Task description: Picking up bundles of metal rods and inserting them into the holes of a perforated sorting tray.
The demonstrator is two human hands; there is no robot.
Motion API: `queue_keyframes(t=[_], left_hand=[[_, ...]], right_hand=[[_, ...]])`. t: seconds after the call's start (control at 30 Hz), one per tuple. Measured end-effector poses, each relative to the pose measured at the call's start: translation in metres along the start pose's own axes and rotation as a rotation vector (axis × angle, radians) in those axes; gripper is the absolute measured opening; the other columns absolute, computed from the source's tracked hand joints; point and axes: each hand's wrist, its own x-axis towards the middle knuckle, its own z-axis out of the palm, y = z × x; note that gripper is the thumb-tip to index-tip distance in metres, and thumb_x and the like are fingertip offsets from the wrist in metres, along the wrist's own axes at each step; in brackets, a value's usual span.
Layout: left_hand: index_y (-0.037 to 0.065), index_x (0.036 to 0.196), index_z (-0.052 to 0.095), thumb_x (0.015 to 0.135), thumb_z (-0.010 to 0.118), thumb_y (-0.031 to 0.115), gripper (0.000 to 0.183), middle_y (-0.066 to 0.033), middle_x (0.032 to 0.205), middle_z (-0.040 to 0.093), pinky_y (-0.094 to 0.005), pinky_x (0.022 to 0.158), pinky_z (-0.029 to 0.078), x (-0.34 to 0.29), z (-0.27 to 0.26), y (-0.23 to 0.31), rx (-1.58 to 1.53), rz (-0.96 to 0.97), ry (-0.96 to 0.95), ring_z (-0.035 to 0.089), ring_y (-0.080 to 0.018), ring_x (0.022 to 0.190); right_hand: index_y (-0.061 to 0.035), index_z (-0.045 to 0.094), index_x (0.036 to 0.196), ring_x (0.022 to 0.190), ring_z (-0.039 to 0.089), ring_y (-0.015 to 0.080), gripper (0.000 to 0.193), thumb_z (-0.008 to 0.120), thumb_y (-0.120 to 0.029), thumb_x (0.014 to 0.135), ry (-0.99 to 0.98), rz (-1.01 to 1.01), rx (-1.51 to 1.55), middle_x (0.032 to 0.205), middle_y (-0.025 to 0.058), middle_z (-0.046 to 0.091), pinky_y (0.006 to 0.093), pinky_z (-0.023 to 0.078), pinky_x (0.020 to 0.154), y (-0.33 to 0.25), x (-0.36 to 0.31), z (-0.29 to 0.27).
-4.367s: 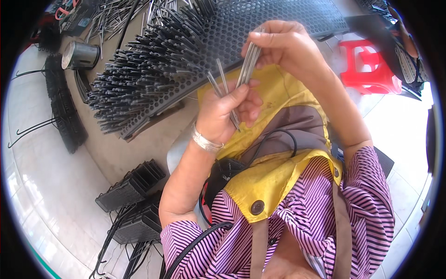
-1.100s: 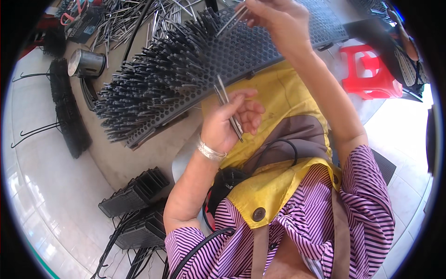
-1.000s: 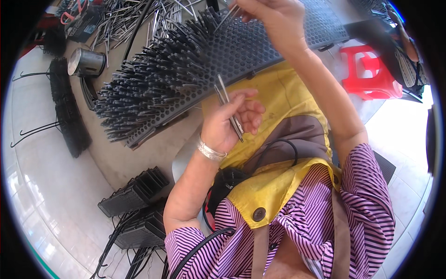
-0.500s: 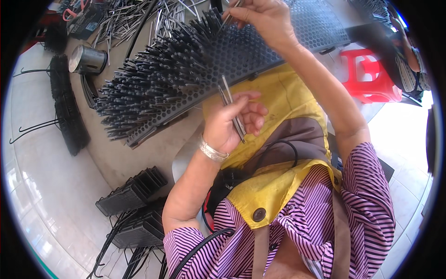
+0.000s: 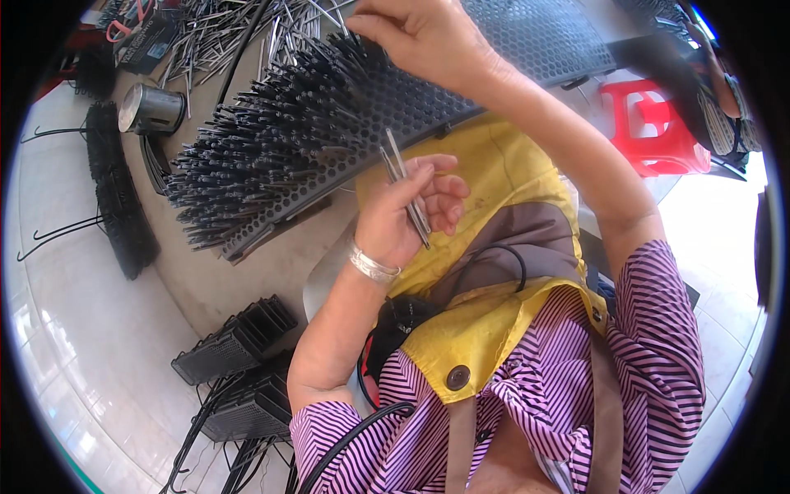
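Observation:
My left hand point(image 5: 415, 198) is closed loosely around a few thin metal rods point(image 5: 393, 152), which slant across its palm below the perforated board's near edge. Dark-coated rods stand in dense rows in the black perforated board point(image 5: 527, 37), covering its left part. My right hand point(image 5: 424, 41) is over the board's far side. Its thumb and index finger are pinched at the tips of the standing rods point(image 5: 271, 123). Whether a rod is between those fingertips is hard to make out. A yellow apron point(image 5: 485, 173) covers my lap beneath the board.
Loose metal rods point(image 5: 234, 37) lie heaped beyond the board. To its left stand a metal can point(image 5: 152, 109) and a long black brush-like piece point(image 5: 119, 189) with wire hooks. Black racks point(image 5: 234, 337) are at lower left. A red plastic stool point(image 5: 650, 128) stands at right.
My right hand has moved left along the board's far side; the rod seen in its fingers before no longer shows clearly. My left hand has barely moved, still holding its rods.

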Motion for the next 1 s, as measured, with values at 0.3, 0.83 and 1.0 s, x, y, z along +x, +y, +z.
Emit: queue_keyframes(t=[0.3, 0.83, 1.0], left_hand=[[-0.002, 0.109, 0.049, 0.088, 0.044, 0.019, 0.030, -0.0159, 0.085, 0.059, -0.0259, 0.049, 0.045, 0.002, 0.000, -0.002, -0.011, 0.032, -0.065, 0.055, -0.0191, 0.062], [-0.006, 0.106, 0.047, 0.087, 0.041, 0.015, 0.029, -0.0209, 0.091, 0.057, -0.0317, 0.054, 0.048, 0.000, 0.001, -0.002, -0.037, -0.118, -0.365, 0.058, -0.0243, 0.070], [-0.005, 0.103, 0.050, 0.083, 0.052, 0.019, 0.031, -0.0165, 0.090, 0.058, -0.0343, 0.072, 0.051, -0.003, 0.011, -0.004, 0.152, -0.055, -0.031, 0.060, -0.0234, 0.078]], right_hand=[[0.0029, 0.055, 0.071, 0.050, 0.056, 0.0284, 0.008, 0.061, -0.002, 0.071, 0.143, 0.029, 0.121, 0.054, 0.0169, 0.051, 0.0340, 0.041, 0.045, -0.007, -0.007, -0.004], [0.0030, 0.062, 0.077, 0.052, 0.049, 0.0045, 0.018, 0.065, -0.013, 0.071, -0.584, 0.944, 0.540, 0.061, 0.0025, 0.058, 0.0194, 0.038, 0.046, -0.047, -0.069, -0.026], [0.0040, 0.061, 0.077, 0.058, 0.053, 0.0066, 0.016, 0.065, -0.011, 0.072, -0.425, 0.942, 0.594, 0.064, 0.0042, 0.059, 0.0201, 0.041, 0.052, -0.037, -0.077, -0.031]])
